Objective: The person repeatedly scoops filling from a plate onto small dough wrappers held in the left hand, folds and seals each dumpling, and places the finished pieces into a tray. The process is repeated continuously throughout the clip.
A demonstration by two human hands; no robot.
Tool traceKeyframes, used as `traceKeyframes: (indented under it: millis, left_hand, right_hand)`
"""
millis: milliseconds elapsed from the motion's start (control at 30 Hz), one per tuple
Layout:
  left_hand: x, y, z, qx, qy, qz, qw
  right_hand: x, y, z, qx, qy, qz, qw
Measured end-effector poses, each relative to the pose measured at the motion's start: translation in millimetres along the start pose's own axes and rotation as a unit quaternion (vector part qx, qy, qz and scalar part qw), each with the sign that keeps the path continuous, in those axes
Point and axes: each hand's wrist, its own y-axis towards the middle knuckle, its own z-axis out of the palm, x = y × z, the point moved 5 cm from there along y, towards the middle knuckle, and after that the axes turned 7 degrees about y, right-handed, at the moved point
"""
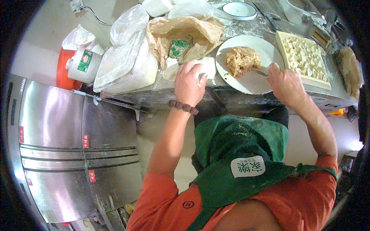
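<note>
My left hand [190,82], a brown bead bracelet at its wrist, is at the counter's front edge with its fingers curled. It is right beside a stack of white dough wrappers [208,68]; whether it holds one is hidden by the fingers. A second pale, floury stack [171,69] stands left of this hand. My right hand [284,82] grips a flat metal spatula or knife [260,72]. The tool's tip touches a mound of minced filling [242,60] on a large round white plate [260,86].
Folded dumplings fill a wooden tray [307,57] at the right. A crumpled brown bag [185,26] stands behind my left hand, beside a lidded plastic tub [124,63]. A blue-rimmed enamel dish [239,11] is farther back. Steel refrigerator doors [52,115] are at lower left.
</note>
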Motion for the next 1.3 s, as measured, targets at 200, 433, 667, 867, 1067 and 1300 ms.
traceKeyframes:
  millis: [200, 433, 667, 867, 1067, 1300]
  left_hand:
    - [-5.3, 19.7, 12.2, 0.097, 0.042, 0.086, 0.991]
    - [13.0, 30.2, 14.7, 0.076, 0.003, 0.021, 0.997]
    - [45.5, 24.4, 9.8, -0.008, -0.590, -0.328, 0.737]
    - [-79.6, -17.7, 2.1, 0.121, -0.799, -0.322, 0.494]
    - [-111.2, -72.0, 8.4, -0.109, -0.444, -0.170, 0.873]
    - [-135.5, -85.1, 38.7, 0.032, -0.800, -0.299, 0.519]
  right_hand:
    - [18.7, -40.4, -16.6, -0.051, 0.269, 0.036, 0.961]
    - [44.9, -67.0, 26.5, 0.023, 0.554, 0.061, 0.830]
    - [56.0, -62.1, 34.0, -0.009, 0.657, 0.067, 0.751]
    - [62.8, -28.2, 37.2, -0.015, 0.851, 0.155, 0.501]
    - [69.0, -37.9, 37.7, -0.040, 0.790, 0.148, 0.593]
    - [73.1, -52.1, 44.2, 0.007, 0.621, 0.083, 0.779]
